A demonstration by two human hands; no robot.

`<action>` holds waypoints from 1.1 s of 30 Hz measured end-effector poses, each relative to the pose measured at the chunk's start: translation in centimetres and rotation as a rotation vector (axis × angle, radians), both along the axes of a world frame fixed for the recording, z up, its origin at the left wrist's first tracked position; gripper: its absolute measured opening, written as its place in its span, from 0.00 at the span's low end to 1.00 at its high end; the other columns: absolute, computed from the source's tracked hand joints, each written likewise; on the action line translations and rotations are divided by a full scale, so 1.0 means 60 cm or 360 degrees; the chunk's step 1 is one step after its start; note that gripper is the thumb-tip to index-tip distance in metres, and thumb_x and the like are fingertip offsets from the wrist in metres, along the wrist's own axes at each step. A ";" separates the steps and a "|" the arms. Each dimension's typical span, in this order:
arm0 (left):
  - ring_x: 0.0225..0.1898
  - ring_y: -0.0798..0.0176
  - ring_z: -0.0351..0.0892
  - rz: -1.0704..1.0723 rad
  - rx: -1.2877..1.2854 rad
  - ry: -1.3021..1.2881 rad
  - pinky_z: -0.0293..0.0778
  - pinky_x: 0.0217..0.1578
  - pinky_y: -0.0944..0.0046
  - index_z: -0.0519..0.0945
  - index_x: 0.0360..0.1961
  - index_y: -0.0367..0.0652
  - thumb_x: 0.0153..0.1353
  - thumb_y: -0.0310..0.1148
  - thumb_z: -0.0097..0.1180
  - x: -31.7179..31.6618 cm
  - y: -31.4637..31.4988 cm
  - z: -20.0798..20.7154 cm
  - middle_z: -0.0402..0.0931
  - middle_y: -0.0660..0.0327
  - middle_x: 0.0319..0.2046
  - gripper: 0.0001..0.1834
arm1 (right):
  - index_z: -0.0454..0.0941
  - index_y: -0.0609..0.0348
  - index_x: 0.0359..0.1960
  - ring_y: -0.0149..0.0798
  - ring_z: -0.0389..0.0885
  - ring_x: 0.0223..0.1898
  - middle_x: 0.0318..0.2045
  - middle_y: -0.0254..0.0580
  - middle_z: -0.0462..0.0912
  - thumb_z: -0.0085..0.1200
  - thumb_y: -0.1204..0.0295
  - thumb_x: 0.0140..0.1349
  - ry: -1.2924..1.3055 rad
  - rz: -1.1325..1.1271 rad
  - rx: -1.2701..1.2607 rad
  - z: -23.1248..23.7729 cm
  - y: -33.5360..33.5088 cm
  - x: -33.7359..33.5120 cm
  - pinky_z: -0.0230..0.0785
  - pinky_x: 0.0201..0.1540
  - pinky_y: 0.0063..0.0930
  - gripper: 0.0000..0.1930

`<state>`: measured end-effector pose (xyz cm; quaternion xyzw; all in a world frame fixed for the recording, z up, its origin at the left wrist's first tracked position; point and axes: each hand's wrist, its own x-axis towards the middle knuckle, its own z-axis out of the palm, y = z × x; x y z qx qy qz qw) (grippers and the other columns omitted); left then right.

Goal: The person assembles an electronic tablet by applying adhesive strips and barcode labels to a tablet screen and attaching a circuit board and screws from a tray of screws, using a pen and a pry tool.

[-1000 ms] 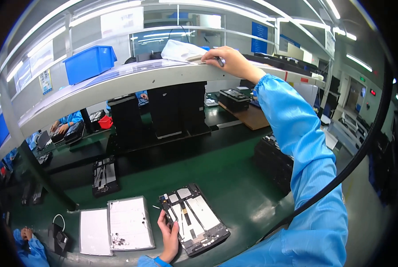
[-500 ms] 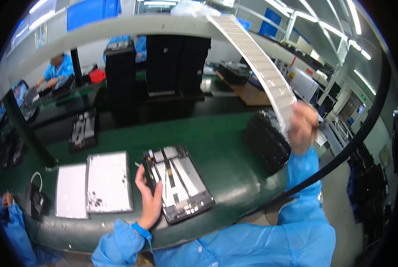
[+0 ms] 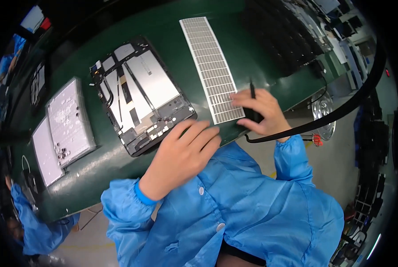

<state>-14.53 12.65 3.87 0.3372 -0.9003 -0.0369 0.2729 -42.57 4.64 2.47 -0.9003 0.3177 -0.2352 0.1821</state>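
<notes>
An opened tablet (image 3: 139, 84) lies on the green table, its silver inner plate, black cables and small connectors showing. My left hand (image 3: 185, 151) is at its near edge with fingers spread, holding nothing; whether the fingertips touch it I cannot tell. Right of the tablet, a long sheet of small pale stickers (image 3: 212, 66) rests flat. My right hand (image 3: 263, 111) is at the sheet's near end, index finger and thumb over its edge. A slim black pointed tool (image 3: 252, 90), perhaps tweezers, sticks out from between the right fingers; its lower part is mostly hidden.
Two white panels (image 3: 70, 120), one with small dark bits on it, lie left of the tablet. Black stacked parts (image 3: 283, 40) occupy the far right. A black bar or cable (image 3: 341, 111) curves across the right side. Another person's blue sleeve (image 3: 43, 231) shows at lower left.
My right hand has come down from the raised position at right, and the sticker sheet now lies on the table. My left hand has shifted to the tablet's near edge. The view has tilted downward.
</notes>
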 end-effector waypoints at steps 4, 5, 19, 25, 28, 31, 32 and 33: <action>0.59 0.56 0.76 0.0169 -0.0011 -0.0323 0.69 0.64 0.53 0.82 0.46 0.38 0.57 0.37 0.66 -0.054 -0.021 -0.020 0.81 0.57 0.52 0.18 | 0.80 0.53 0.54 0.49 0.74 0.65 0.63 0.42 0.79 0.72 0.70 0.48 0.0091 0.0056 0.0087 -0.013 -0.012 -0.001 0.63 0.65 0.43 0.28; 0.60 0.55 0.75 0.0252 -0.0046 -0.0438 0.67 0.66 0.53 0.81 0.47 0.37 0.57 0.38 0.65 -0.069 -0.024 -0.032 0.80 0.56 0.51 0.20 | 0.80 0.52 0.54 0.49 0.73 0.66 0.64 0.42 0.78 0.72 0.70 0.47 0.0105 0.0065 0.0085 -0.016 -0.010 -0.001 0.61 0.66 0.44 0.29; 0.56 0.48 0.79 0.0547 0.0385 0.0386 0.75 0.56 0.50 0.83 0.50 0.42 0.47 0.29 0.73 -0.102 0.065 -0.086 0.80 0.56 0.51 0.25 | 0.84 0.48 0.46 0.44 0.78 0.62 0.61 0.34 0.82 0.73 0.60 0.49 -0.0161 0.0121 -0.0058 -0.061 0.054 -0.009 0.70 0.61 0.42 0.22; 0.54 0.51 0.81 0.0639 0.0214 0.0462 0.74 0.53 0.54 0.83 0.46 0.44 0.46 0.27 0.74 -0.110 0.066 -0.101 0.83 0.59 0.49 0.22 | 0.85 0.46 0.42 0.41 0.80 0.60 0.59 0.32 0.83 0.73 0.61 0.49 -0.0202 0.0145 -0.0382 -0.095 0.059 -0.019 0.71 0.60 0.38 0.17; 0.50 0.53 0.83 0.0641 0.0182 0.0512 0.73 0.53 0.54 0.84 0.40 0.44 0.46 0.25 0.74 -0.114 0.070 -0.102 0.85 0.61 0.43 0.18 | 0.85 0.46 0.38 0.41 0.82 0.57 0.55 0.31 0.86 0.73 0.63 0.48 -0.0305 0.0129 -0.0368 -0.100 0.065 -0.020 0.74 0.57 0.37 0.15; 0.47 0.56 0.83 0.0606 0.0121 0.0526 0.74 0.52 0.55 0.85 0.37 0.45 0.45 0.24 0.72 -0.107 0.069 -0.107 0.86 0.64 0.39 0.15 | 0.85 0.47 0.36 0.42 0.84 0.55 0.53 0.32 0.87 0.73 0.65 0.48 -0.0406 0.0154 -0.0346 -0.106 0.067 -0.019 0.76 0.54 0.38 0.13; 0.46 0.58 0.83 0.0586 0.0099 0.0518 0.75 0.51 0.55 0.86 0.35 0.46 0.44 0.25 0.72 -0.106 0.069 -0.109 0.86 0.66 0.37 0.14 | 0.85 0.48 0.35 0.43 0.85 0.53 0.52 0.32 0.87 0.72 0.67 0.49 -0.0444 0.0173 -0.0361 -0.109 0.069 -0.019 0.77 0.53 0.38 0.12; 0.46 0.58 0.83 0.0580 0.0109 0.0518 0.75 0.51 0.55 0.86 0.35 0.46 0.44 0.25 0.72 -0.108 0.069 -0.109 0.86 0.66 0.37 0.14 | 0.85 0.48 0.35 0.43 0.85 0.53 0.52 0.32 0.87 0.72 0.67 0.49 -0.0442 0.0165 -0.0353 -0.110 0.070 -0.018 0.77 0.53 0.38 0.12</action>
